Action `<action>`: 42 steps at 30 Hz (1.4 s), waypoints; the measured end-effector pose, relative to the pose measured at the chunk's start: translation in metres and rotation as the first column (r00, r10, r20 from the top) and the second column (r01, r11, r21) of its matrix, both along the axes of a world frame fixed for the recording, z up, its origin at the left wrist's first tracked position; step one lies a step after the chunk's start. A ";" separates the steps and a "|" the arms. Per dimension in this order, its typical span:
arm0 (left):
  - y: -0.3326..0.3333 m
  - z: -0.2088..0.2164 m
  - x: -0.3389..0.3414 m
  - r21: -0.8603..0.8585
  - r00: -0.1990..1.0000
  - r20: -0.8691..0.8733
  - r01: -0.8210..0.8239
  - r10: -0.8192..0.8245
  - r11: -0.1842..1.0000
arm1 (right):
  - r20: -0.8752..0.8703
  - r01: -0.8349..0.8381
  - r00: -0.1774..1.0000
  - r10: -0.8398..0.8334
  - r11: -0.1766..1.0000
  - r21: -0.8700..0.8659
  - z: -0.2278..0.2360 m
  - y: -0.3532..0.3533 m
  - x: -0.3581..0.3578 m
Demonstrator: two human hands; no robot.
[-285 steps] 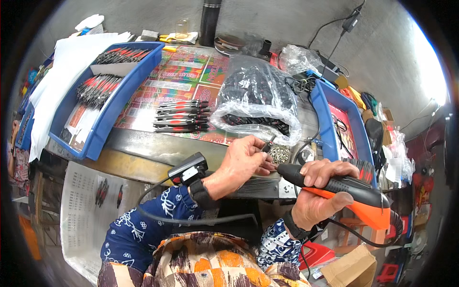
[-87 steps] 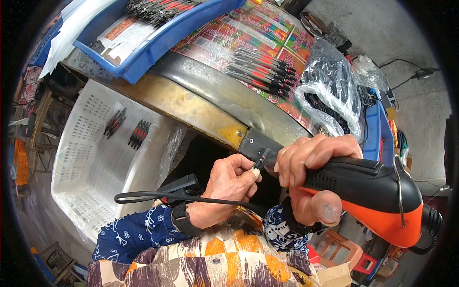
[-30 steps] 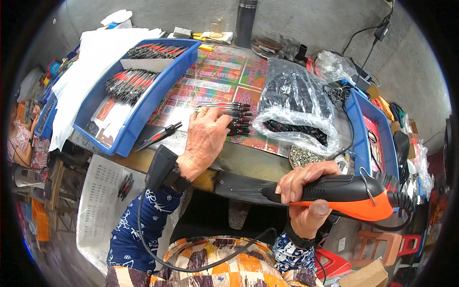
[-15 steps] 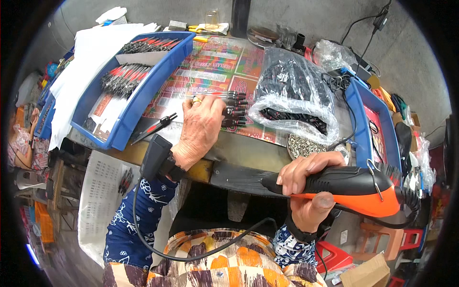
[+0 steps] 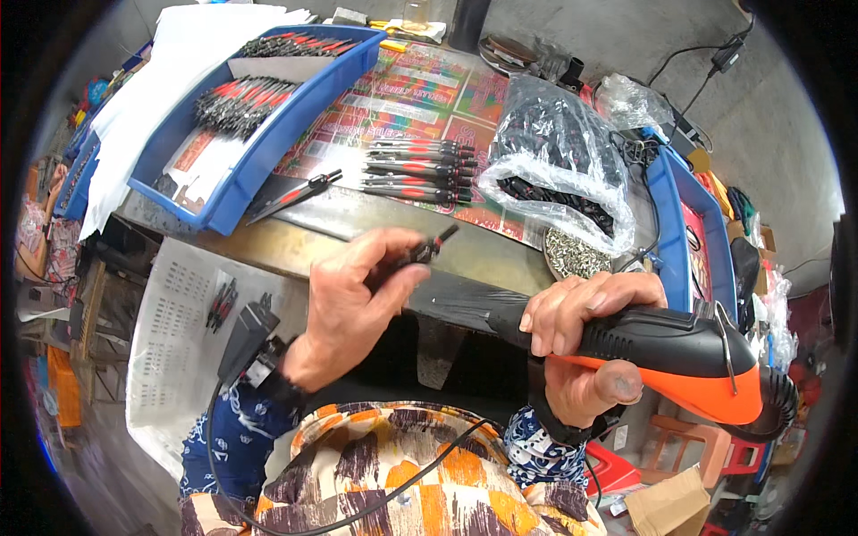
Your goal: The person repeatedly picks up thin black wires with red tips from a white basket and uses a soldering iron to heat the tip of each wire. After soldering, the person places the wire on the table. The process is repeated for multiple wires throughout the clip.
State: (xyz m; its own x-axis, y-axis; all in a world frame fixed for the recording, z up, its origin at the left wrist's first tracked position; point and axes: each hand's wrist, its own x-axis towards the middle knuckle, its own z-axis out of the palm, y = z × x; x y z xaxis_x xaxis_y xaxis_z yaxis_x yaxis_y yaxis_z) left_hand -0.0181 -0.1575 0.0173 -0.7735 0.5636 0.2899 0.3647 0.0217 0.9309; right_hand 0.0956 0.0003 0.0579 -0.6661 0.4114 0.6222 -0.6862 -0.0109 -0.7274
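Note:
My right hand point(image 5: 585, 330) is wrapped round a black-and-orange electric screwdriver point(image 5: 675, 344), its shaft end pointing left. Nearer my body, my left hand point(image 5: 362, 299) is closed on a slim black piece point(image 5: 438, 244); its tip sticks out past the fingers and the rest is hidden in the palm. Beyond that hand, several slim black-and-red pieces point(image 5: 416, 170) lie in a stacked row on the printed sheet point(image 5: 411, 98). One more black-and-red piece point(image 5: 295, 195) lies apart, beside the blue tray.
The blue tray point(image 5: 214, 201) at left holds bundles of similar pieces. A clear bag point(image 5: 554, 116) of dark parts lies right of the row, with a dish of small silver metal parts point(image 5: 572, 253) before it. A second blue tray point(image 5: 675, 188) stands right; a white basket point(image 5: 174, 330) sits lower left.
My left hand has left the row of pieces and come back toward my body, now holding a slim black piece. The right hand keeps its grip on the screwdriver. The view has shifted slightly.

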 end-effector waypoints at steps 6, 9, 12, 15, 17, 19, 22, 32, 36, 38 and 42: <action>-0.024 -0.013 0.033 0.177 0.738 0.651 0.079 -0.177 0.981 | -0.108 -0.343 0.931 0.349 0.937 0.070 -0.003 0.003 -0.006; -0.025 -0.023 0.041 0.201 0.617 0.756 0.099 -0.219 0.975 | -0.106 -0.431 0.890 0.444 0.893 0.127 -0.001 0.004 -0.010; -0.016 -0.030 0.046 0.290 0.496 0.827 0.028 -0.265 0.957 | -0.086 -0.367 0.922 0.377 0.924 0.110 0.000 -0.006 -0.011; -0.008 -0.033 0.047 0.257 0.432 0.872 -0.007 -0.229 0.966 | 0.026 -0.187 0.982 0.186 0.978 0.094 0.000 -0.017 -0.009; -0.005 -0.034 0.047 0.248 0.410 0.888 -0.042 -0.209 0.968 | 0.006 -0.302 0.953 0.304 0.946 0.121 0.002 -0.012 -0.014; -0.004 -0.036 0.047 0.256 0.398 0.893 -0.065 -0.210 0.964 | -0.035 -0.450 0.889 0.457 0.884 0.124 0.001 -0.009 -0.018; -0.003 -0.039 0.050 0.253 0.421 0.884 -0.064 -0.203 0.965 | -0.029 -0.318 0.946 0.324 0.940 0.128 -0.003 -0.013 -0.022; -0.003 -0.041 0.051 0.246 0.413 0.889 -0.065 -0.199 0.967 | -0.021 -0.097 0.995 0.101 0.984 0.151 -0.010 -0.024 -0.028; -0.003 -0.041 0.052 0.253 0.413 0.888 -0.077 -0.200 0.964 | -0.021 -0.147 0.988 0.151 0.979 0.141 -0.011 -0.021 -0.029; -0.002 -0.041 0.052 0.249 0.416 0.888 -0.081 -0.194 0.965 | -0.021 -0.136 0.990 0.142 0.976 0.169 -0.012 -0.021 -0.029; -0.002 -0.041 0.053 0.247 0.424 0.886 -0.085 -0.189 0.965 | -0.016 -0.158 0.987 0.161 0.978 0.134 -0.011 -0.020 -0.030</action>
State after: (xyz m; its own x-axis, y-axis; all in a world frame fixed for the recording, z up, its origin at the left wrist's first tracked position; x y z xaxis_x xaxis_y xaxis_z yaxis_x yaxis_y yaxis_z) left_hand 0.0348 -0.1596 -0.0240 -0.6372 0.6383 -0.4320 -0.6866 -0.2155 0.6944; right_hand 0.0656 -0.0202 0.0466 -0.6987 0.2144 0.6825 -0.7028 -0.0272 -0.7109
